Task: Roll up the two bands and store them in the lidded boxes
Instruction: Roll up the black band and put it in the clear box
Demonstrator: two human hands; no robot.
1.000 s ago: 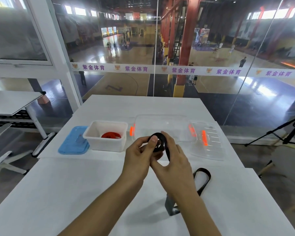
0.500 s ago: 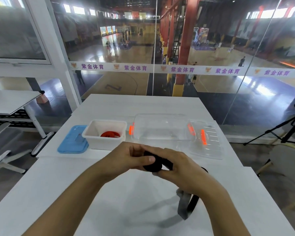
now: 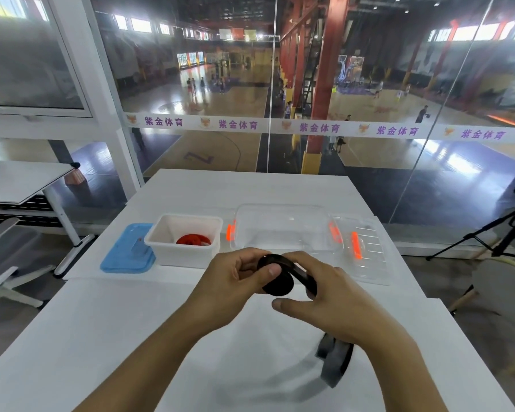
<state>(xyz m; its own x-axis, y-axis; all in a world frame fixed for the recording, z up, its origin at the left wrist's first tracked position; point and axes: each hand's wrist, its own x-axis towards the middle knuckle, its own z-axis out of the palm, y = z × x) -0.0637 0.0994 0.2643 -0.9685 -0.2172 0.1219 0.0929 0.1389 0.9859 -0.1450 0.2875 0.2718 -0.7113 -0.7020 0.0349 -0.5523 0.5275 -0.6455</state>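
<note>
- Black band (image 3: 280,278): part-wound coil, held above the white table (image 3: 131,337) just in front of the clear box (image 3: 280,227); loose tail hangs below the right wrist, blurred.
- Left hand (image 3: 235,281): thumb and fingers clamped on the coil.
- Right hand (image 3: 333,295): fingers curled over the strap feeding the coil.
- Red band (image 3: 193,240): rolled, in the white box (image 3: 185,233); blue lid (image 3: 128,251) beside it.
- Method, as judged: keep tension; align edges each turn; pinch firmly.
- Change from half a second ago: tail shorter; coil raised slightly.
</note>
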